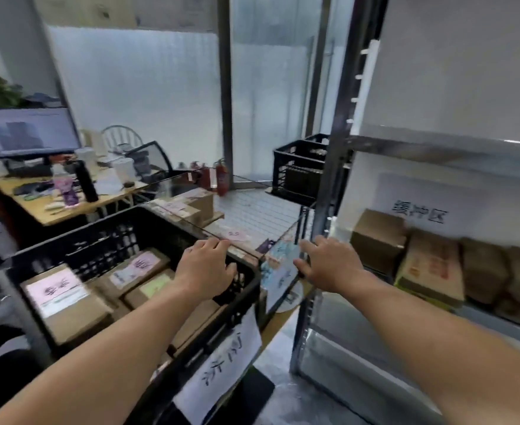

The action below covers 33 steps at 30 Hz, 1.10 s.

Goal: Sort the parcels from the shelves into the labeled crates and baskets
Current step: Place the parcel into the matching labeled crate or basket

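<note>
A black crate (120,231) with a handwritten paper label (222,372) on its near wall holds several brown parcels with pink and green labels. My left hand (205,268) hovers over the crate's right rim, fingers apart, holding nothing. My right hand (329,260) is just right of it, fingers spread, touching a tilted flat parcel (280,271) with a blue-and-white label that sits between the crate and the metal shelf (326,185). Several brown parcels (378,240) stand on the shelf board at right under a paper sign (418,211).
More labelled parcels (188,207) lie behind the crate on a glass-topped counter. Two stacked black crates (298,170) stand at the back beside the shelf post. A cluttered desk with a monitor (25,130) is at left. Red extinguishers (220,176) stand by the window.
</note>
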{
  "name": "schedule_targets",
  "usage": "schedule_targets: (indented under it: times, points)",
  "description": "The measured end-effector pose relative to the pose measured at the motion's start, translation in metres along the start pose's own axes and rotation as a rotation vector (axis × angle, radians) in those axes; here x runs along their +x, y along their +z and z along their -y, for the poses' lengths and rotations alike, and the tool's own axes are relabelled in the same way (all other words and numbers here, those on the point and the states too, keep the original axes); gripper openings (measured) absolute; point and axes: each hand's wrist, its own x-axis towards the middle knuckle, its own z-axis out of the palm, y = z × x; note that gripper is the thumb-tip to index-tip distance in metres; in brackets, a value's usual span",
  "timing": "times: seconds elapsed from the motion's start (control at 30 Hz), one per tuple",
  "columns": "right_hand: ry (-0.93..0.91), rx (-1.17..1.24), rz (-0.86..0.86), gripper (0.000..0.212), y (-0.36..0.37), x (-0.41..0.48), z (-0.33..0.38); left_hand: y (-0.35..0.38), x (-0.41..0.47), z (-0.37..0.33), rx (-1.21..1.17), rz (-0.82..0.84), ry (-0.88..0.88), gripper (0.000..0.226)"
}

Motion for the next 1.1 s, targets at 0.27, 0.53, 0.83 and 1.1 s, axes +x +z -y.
schedule_targets:
  times: [0.27,0.53,0.83,1.1]
  points:
    - [0.328,0.013,0.003,0.052,-0.003,-0.12,-0.151,0.011,0.012,-0.176,-0.024,-0.02,0.29,0.047]
    - [0.587,-0.004,0.044,0.055,-0.014,-0.273,-0.288,0.028,-0.018,-0.369,-0.132,-0.022,0.513,0.04]
    - [0.849,0.017,0.069,0.053,-0.014,-0.444,-0.394,0.042,-0.071,-0.564,-0.202,0.05,0.752,0.051]
    - [1.077,-0.009,0.074,0.053,-0.003,-0.55,-0.445,0.052,-0.109,-0.687,-0.202,0.106,0.955,0.051]
